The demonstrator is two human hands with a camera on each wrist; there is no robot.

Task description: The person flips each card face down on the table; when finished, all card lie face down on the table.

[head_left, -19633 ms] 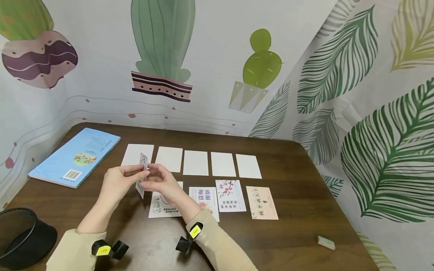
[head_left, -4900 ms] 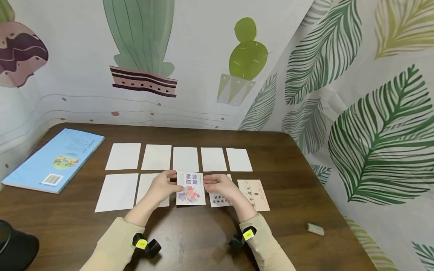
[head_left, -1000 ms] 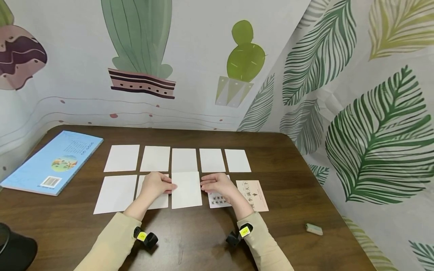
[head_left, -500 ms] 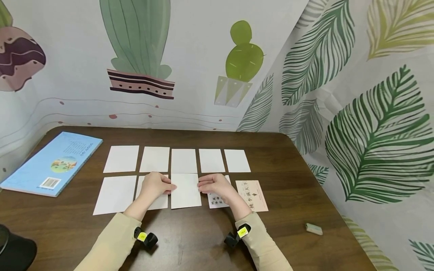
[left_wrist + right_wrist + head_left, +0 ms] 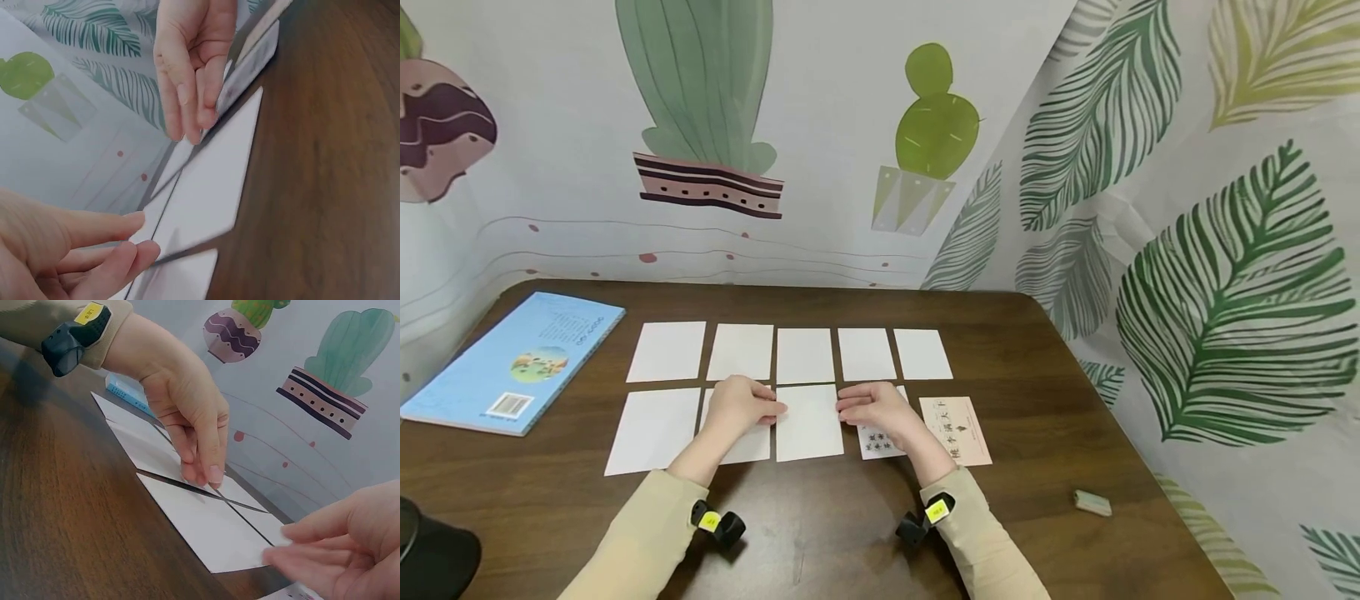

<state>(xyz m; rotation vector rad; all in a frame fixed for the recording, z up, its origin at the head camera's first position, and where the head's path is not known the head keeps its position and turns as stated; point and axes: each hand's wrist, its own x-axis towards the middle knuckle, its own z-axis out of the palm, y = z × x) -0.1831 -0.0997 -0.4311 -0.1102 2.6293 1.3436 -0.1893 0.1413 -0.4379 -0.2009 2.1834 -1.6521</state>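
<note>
A blank white card (image 5: pixel 809 425) lies flat in the middle of the near row. My left hand (image 5: pixel 737 412) hovers by its left edge, fingers loosely bent and partly over the neighbouring white card (image 5: pixel 751 446). In the left wrist view nothing shows between the thumb and fingers of that hand (image 5: pixel 81 250). At the card's right edge is my right hand (image 5: pixel 883 412), fingers loosely extended and holding nothing. It partly covers a printed card (image 5: pixel 878 444) with dark characters. Farther right a cream printed card (image 5: pixel 957 429) lies face up.
Several white cards (image 5: pixel 805 356) form a back row. Another white card (image 5: pixel 653 432) lies at the near row's left end. A blue book (image 5: pixel 523 362) rests at left, a black round container (image 5: pixel 437 550) at the lower left, and a small pale block (image 5: pixel 1092 503) at right.
The card with purple characters and flowers has been turned blank side up. It has come down and slightly nearer, opening a gap to the back row. My hands have let go of it.
</note>
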